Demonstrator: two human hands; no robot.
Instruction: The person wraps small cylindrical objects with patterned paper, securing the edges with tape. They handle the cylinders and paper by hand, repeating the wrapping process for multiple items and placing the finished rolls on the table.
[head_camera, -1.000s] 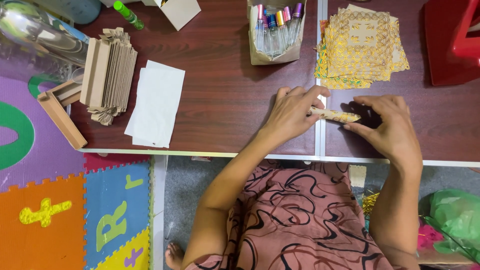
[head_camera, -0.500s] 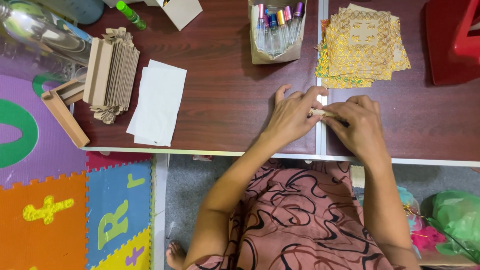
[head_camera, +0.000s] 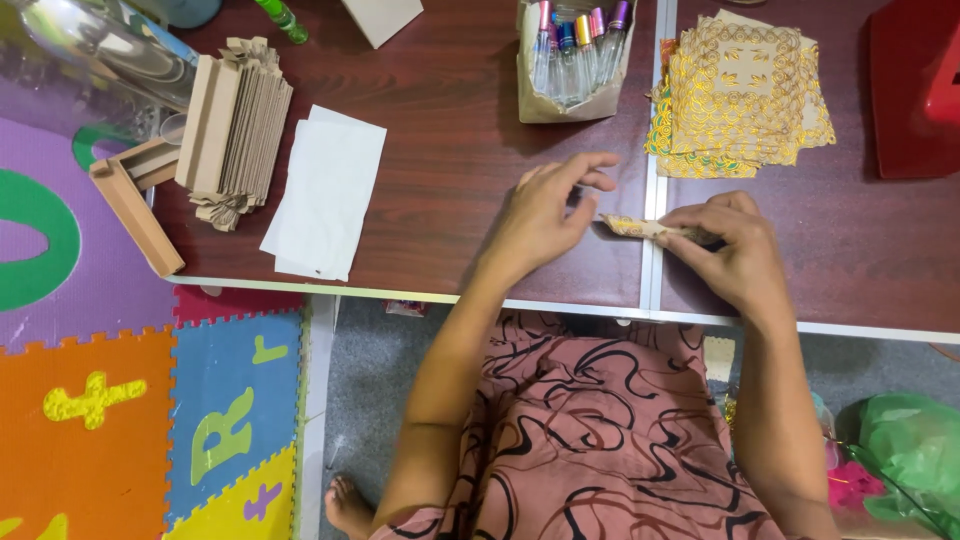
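Head view: right hand (head_camera: 735, 250) pinches gold patterned wrapper (head_camera: 640, 228).

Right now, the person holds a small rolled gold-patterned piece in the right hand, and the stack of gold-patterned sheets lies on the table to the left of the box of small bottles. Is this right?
Not quite. The stack of gold-patterned sheets lies to the right of the box of small bottles, not to the left, as the head view shows. The rest holds: the right hand holds the small rolled gold-patterned piece above the table.
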